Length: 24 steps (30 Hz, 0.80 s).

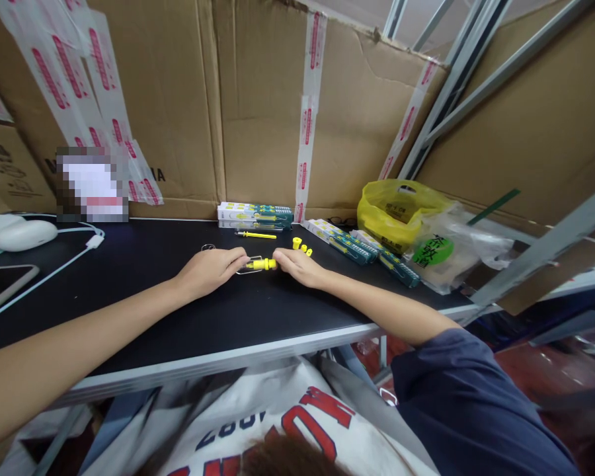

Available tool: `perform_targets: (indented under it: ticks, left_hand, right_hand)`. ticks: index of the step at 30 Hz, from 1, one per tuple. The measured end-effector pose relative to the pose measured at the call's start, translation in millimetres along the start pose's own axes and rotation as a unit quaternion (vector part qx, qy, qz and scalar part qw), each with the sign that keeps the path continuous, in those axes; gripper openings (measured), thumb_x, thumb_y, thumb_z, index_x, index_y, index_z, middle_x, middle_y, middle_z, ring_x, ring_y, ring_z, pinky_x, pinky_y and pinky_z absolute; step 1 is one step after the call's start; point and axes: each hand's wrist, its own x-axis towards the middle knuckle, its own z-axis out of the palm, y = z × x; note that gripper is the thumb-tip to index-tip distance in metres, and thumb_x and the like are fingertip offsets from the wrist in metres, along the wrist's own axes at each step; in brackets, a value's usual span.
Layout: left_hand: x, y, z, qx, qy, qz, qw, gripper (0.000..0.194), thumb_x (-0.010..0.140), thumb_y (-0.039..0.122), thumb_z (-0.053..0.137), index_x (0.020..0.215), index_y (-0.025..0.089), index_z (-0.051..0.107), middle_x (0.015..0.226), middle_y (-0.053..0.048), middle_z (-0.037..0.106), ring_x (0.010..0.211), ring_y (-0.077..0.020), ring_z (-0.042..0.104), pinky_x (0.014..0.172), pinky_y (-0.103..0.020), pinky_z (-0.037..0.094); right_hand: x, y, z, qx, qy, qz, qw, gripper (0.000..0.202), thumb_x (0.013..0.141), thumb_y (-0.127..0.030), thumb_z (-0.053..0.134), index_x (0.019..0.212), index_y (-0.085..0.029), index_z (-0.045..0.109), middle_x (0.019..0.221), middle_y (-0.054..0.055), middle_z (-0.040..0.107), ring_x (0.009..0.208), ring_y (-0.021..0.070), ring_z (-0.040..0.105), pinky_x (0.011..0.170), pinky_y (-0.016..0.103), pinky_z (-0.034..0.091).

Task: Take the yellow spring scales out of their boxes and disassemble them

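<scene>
The yellow piece (264,264) is above the counter (188,330), between the person's two hands, with a bent wire (256,257) running along it. The left hand (205,272) has its grip closed at the wire's end, left of the yellow piece; the right hand (301,268) has its grip closed on the yellow piece's right end. The fingers hide both ends, so whether the parts are fully joined cannot be told.

As far as the view shows, yellow piece and wire are together, which looks like a partly finished state. Apart from them, a yellow rod (258,235) lies just beyond the yellow piece, and small yellow parts (296,244) sit beyond it to the right, near the right hand; these are loose and joined to nothing. A box stack (255,215) is farther beyond the yellow piece, and more boxes (342,242) lie to its right, before the yellow bag (389,211). Whether any box holds a finished item cannot be seen, so the overall count done or left is unclear.
</scene>
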Motion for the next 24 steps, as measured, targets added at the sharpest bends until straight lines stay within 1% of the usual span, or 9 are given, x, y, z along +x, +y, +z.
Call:
perform_targets:
  ticks: [2,3,6,10,15,18,21,24]
  left_hand:
    - [-0.9,0.6,0.3,0.027,0.016,0.006,0.999,0.042,0.098,0.046,0.022,0.095,0.023,0.057,0.083,-0.002,0.068,0.074,-0.0209,0.064,0.060,-0.027,0.034]
    - [-1.1,0.8,0.5,0.039,0.020,0.006,0.999,0.042,0.098,0.046,0.022,0.096,0.023,0.057,0.084,-0.002,0.069,0.075,-0.0213,0.064,0.059,-0.027,0.034]
    - [-0.9,1.0,1.0,0.059,0.026,0.003,0.998,0.042,0.098,0.045,0.022,0.096,0.023,0.057,0.085,-0.002,0.069,0.076,-0.0212,0.065,0.059,-0.027,0.033]
    - [0.3,0.4,1.0,0.073,0.024,-0.002,0.997,0.042,0.099,0.045,0.020,0.096,0.023,0.056,0.087,-0.002,0.070,0.077,-0.0210,0.065,0.058,-0.027,0.033]
    - [1.8,-1.1,1.1,0.089,0.007,-0.021,0.996,0.043,0.098,0.046,0.020,0.094,0.023,0.056,0.083,-0.003,0.069,0.076,-0.0228,0.064,0.055,-0.027,0.030]
    - [2.8,-1.9,1.7,0.085,-0.004,-0.029,0.996,0.044,0.098,0.046,0.019,0.090,0.023,0.056,0.079,-0.004,0.068,0.074,-0.0236,0.063,0.054,-0.027,0.028]
    - [3.2,-3.3,2.6,0.066,-0.011,-0.030,0.997,0.045,0.097,0.046,0.019,0.086,0.023,0.056,0.078,-0.004,0.067,0.073,-0.0235,0.062,0.054,-0.027,0.027]
    - [3.2,-5.1,3.3,0.012,-0.021,-0.019,1.000,0.045,0.097,0.046,0.019,0.083,0.022,0.055,0.074,-0.003,0.065,0.070,-0.0211,0.061,0.057,-0.027,0.030]
  right_hand:
    - [0.8,2.4,3.2,0.070,-0.015,0.018,0.997,0.056,0.097,-0.052,0.024,0.071,-0.015,0.056,0.060,-0.001,0.046,0.057,0.0109,0.044,0.061,0.025,0.034]
    - [1.2,3.0,4.4,0.103,-0.022,0.025,0.994,0.058,0.096,-0.056,0.025,0.070,-0.015,0.057,0.057,-0.002,0.044,0.055,0.0103,0.042,0.059,0.025,0.033]
    - [2.7,3.2,5.5,0.174,-0.031,0.037,0.984,0.057,0.092,-0.062,0.032,0.073,-0.014,0.056,0.053,-0.004,0.041,0.050,0.0091,0.038,0.055,0.024,0.032]
    - [4.8,3.8,5.0,0.190,-0.027,0.024,0.981,0.049,0.091,-0.059,0.039,0.077,-0.015,0.053,0.056,-0.005,0.045,0.053,0.0090,0.040,0.058,0.024,0.034]
    - [5.3,4.6,5.3,0.189,-0.002,-0.015,0.982,0.033,0.089,-0.050,0.052,0.084,-0.017,0.047,0.068,-0.002,0.054,0.061,0.0105,0.048,0.061,0.024,0.039]
    - [3.8,3.7,4.2,0.150,0.009,-0.034,0.988,0.023,0.088,-0.039,0.056,0.089,-0.018,0.047,0.076,0.000,0.057,0.066,0.0119,0.052,0.062,0.024,0.042]
    - [1.4,3.0,2.9,0.039,0.021,-0.054,0.998,0.013,0.086,-0.028,0.057,0.089,-0.018,0.049,0.076,0.000,0.056,0.065,0.0119,0.051,0.061,0.024,0.040]
    - [-1.3,1.8,2.7,-0.062,0.030,-0.105,0.992,0.005,0.086,-0.020,0.052,0.089,-0.019,0.049,0.084,0.002,0.056,0.066,0.0115,0.048,0.061,0.024,0.038]
